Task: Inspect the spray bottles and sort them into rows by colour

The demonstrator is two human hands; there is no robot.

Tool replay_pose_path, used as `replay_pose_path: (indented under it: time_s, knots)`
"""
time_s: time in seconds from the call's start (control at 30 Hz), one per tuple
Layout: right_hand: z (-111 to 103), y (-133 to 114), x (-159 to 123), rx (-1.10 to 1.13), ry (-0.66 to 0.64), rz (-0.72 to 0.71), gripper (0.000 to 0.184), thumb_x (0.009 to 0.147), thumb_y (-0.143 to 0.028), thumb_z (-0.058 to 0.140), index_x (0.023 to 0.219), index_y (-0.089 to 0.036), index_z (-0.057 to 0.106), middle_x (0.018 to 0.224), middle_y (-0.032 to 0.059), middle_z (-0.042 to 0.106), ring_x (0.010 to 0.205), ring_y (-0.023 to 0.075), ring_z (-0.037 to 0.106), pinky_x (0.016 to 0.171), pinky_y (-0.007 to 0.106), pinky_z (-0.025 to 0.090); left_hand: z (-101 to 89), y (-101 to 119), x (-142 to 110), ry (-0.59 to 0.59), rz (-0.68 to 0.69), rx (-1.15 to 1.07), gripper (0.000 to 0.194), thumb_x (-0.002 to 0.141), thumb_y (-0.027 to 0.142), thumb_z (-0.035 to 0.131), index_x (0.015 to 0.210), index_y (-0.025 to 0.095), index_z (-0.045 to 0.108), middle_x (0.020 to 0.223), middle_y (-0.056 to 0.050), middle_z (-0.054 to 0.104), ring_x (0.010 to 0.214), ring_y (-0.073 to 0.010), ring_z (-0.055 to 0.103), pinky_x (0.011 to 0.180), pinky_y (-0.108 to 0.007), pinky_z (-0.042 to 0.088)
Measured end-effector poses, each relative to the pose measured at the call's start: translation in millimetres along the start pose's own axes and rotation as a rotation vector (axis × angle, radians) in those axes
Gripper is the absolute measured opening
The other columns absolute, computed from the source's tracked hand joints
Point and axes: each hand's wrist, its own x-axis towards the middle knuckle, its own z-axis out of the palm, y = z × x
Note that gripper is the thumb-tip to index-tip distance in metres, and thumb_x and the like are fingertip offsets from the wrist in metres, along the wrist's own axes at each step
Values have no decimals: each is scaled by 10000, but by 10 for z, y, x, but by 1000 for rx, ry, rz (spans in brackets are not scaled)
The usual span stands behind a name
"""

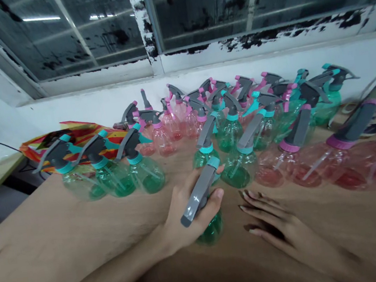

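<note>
**Risk check: green spray bottle in a one-handed neck grip, neighbours close**

The green spray bottle is in front of the wearer, near edge of the counter, teal nozzle end facing away. Can't tell if its base touches down. Left hand is clamped around the neck, just under the grey sprayer. Right hand is apart from it, fingers spread, holding nothing; contact with the counter unclear.

Main risk: neck-only grip. The round body could swing or land tilted if the wrist turns, and smooth plastic could slip. Fingers sit close to the trigger, so a harder squeeze could pull it.

Next out: two green bottles stand just beyond. A push straight forward could bump them, the sprayer heads probably catching first. Low, quick right-hand movement could clip the nearest one or the row of pink bottles on the right, and these overlap so much that one knock might run down the line.

Further: three green bottles to the left, their long grey levers sticking out; a sleeve or forearm could snag one. Back cluster by the wall is crowded, heads at mixed angles, so tangling is likely there if anything gets shoved backward.
</note>
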Motion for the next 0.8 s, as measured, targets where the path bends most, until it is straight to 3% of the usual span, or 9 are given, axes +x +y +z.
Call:
replay_pose_path:
  time_s: [0.23,0.47,0.67,0.8]
  knots:
    - [-16,-11,8,6,-2,-3,458,873,-391,505,1322,-333,438,1426,-15,394,1305,235,350,1048,471,349,28,21,-8,39,-22,-38,356,831,310,505,1148,158,559,820,-61,617,716,-179,580,842,-385,501]
    - [-3,-12,9,-16,-12,-5,456,876,-396,500,1322,-324,438,1435,-14,378,1306,232,348,1045,468,357,33,22,-11,42,-30,-98,336,822,285,524,1131,156,553,1009,-93,647,828,-188,648,763,-315,533]
    - [-8,-6,8,7,-11,3,451,873,-393,502,1316,-326,449,1428,-10,390,1299,239,359,1045,466,357,26,-20,11,-3,12,-76,249,831,259,518,1070,198,548,789,-40,659,814,-215,665,690,-317,544]
    - [-12,-7,9,20,4,0,453,870,-391,509,1314,-330,449,1422,-12,401,1299,238,359,1043,473,356,4,-16,33,-15,14,-29,195,839,284,501,1007,199,552,749,-36,658,806,-220,666,655,-307,538]
